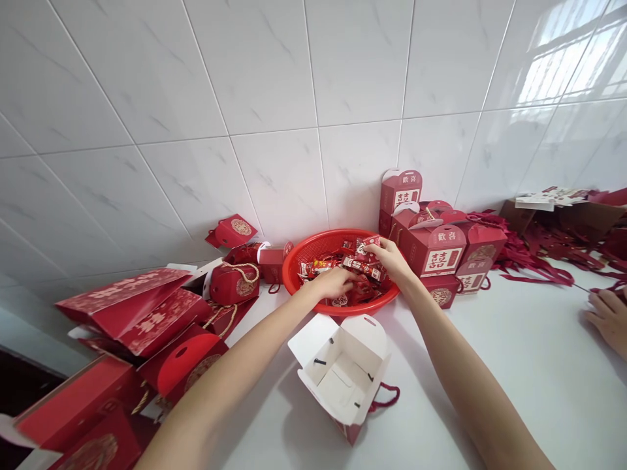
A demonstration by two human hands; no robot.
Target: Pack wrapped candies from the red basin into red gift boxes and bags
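- The person's left hand (337, 282) dips into a round red perforated plastic basket (290, 266), fingers partly curled down among the shiny red candy-like packets (363, 268); whether it grips any cannot be told.
- The right hand (390, 258) is at the basket's right side, thumb and fingers nearly together on a small red packet with pale lettering (371, 242).
- Just in front of the basket, between the forearms, stands an open cardboard box, white inside with a dark-red cord handle (337, 375).
- Dark-red printed gift boxes (441, 254) are stacked close by the basket's right side, beside the right forearm.
- On the left, a jumble of red cartons and bags (161, 320) crowds the left forearm.
- A white marbled tile wall (274, 176) rises behind the basket, limiting space there.
- Farther right, crimson ribbons (531, 264) lie on the white tabletop (529, 365), near another person's hand (610, 320).
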